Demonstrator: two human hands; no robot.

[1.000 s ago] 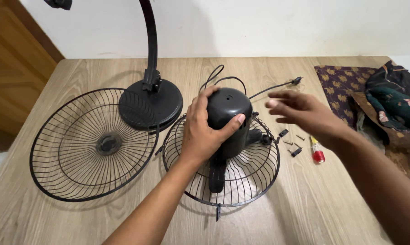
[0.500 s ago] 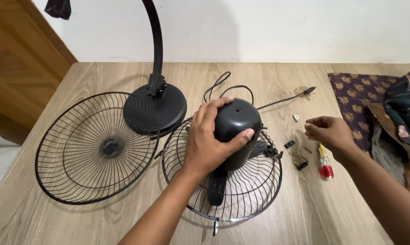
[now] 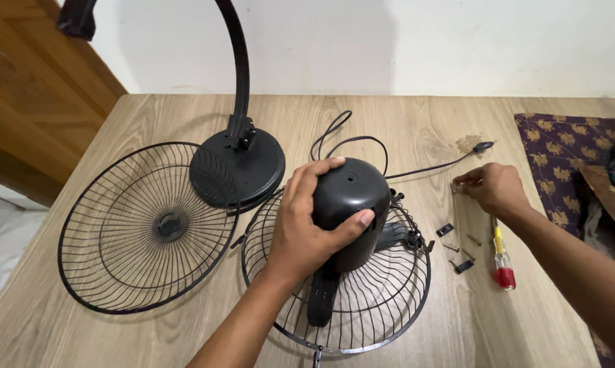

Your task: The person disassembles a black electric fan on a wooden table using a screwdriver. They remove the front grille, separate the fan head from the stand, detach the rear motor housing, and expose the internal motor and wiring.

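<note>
My left hand [image 3: 307, 221] grips the black fan motor housing [image 3: 350, 197], which stands on the rear wire guard [image 3: 382, 307] with a black blade showing under it. My right hand [image 3: 493, 189] rests on the wooden table [image 3: 403, 129] to the right, its fingertips pinched over a small pale part near the cable's end; the part itself is hidden by the fingers. Just below that hand lie small black clips [image 3: 445, 230], a few screws [image 3: 472, 239] and a screwdriver with a yellow and red handle [image 3: 501, 262].
A second wire guard [image 3: 117, 232] lies at the left. The round black fan base [image 3: 238, 167] with its curved stand sits behind it. A black power cable [image 3: 416, 167] loops across the table. Patterned dark cloth [image 3: 566, 150] covers the right edge. A wooden door [image 3: 28, 88] stands far left.
My right hand moved from above the housing out to the right, then up the table to the small pale part, and closed its fingers over it. My left hand kept its grip on the housing.
</note>
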